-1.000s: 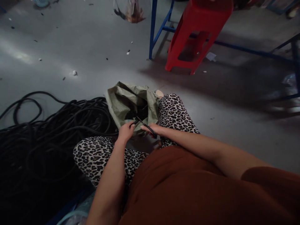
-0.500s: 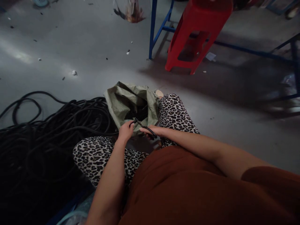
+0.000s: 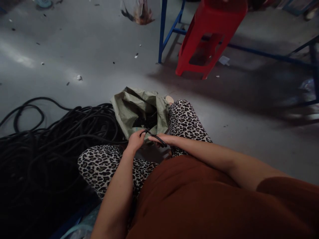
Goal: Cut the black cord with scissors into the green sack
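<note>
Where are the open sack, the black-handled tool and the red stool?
Open sack [image 3: 121,111], head view: its left wall.
Black-handled tool [image 3: 159,139], head view: a handle.
Red stool [image 3: 219,22], head view: side panel above the cutout.

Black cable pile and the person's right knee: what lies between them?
The open green sack stands between them, as the head view shows.

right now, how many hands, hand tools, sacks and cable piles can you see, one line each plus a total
Hands: 2 (left hand, right hand)
Tool: 1
Sack: 1
Cable pile: 1
Total: 5
</note>
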Action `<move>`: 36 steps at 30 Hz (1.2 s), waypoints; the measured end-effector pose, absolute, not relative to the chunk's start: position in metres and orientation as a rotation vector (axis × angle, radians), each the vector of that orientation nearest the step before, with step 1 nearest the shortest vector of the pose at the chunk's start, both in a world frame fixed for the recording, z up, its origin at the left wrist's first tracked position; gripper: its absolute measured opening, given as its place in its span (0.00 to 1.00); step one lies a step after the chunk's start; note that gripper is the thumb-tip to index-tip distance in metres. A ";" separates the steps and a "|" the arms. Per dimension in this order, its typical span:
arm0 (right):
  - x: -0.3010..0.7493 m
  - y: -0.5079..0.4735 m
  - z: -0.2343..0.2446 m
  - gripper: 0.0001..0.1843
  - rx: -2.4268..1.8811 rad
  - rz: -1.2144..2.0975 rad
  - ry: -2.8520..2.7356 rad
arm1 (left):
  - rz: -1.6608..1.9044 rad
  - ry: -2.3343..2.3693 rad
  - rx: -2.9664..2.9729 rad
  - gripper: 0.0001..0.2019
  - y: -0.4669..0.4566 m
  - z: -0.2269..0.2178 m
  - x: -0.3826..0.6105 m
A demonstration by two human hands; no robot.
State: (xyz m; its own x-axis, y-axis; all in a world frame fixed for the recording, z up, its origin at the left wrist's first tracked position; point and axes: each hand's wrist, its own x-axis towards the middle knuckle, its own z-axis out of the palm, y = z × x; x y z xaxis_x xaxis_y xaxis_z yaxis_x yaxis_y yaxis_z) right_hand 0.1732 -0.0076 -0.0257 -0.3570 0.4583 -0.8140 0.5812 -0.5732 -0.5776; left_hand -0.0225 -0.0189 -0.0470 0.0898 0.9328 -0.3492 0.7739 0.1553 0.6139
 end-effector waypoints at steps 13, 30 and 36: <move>0.175 -0.006 -0.022 0.30 1.689 -2.033 1.462 | 0.269 1.715 1.605 0.18 -0.019 -0.046 -0.023; 0.174 -0.008 -0.042 0.35 1.770 -1.932 1.484 | 0.262 1.568 1.613 0.17 -0.016 -0.043 -0.023; 0.174 -0.006 -0.033 0.37 1.798 -1.881 1.503 | 0.279 1.620 1.614 0.18 -0.018 -0.045 -0.023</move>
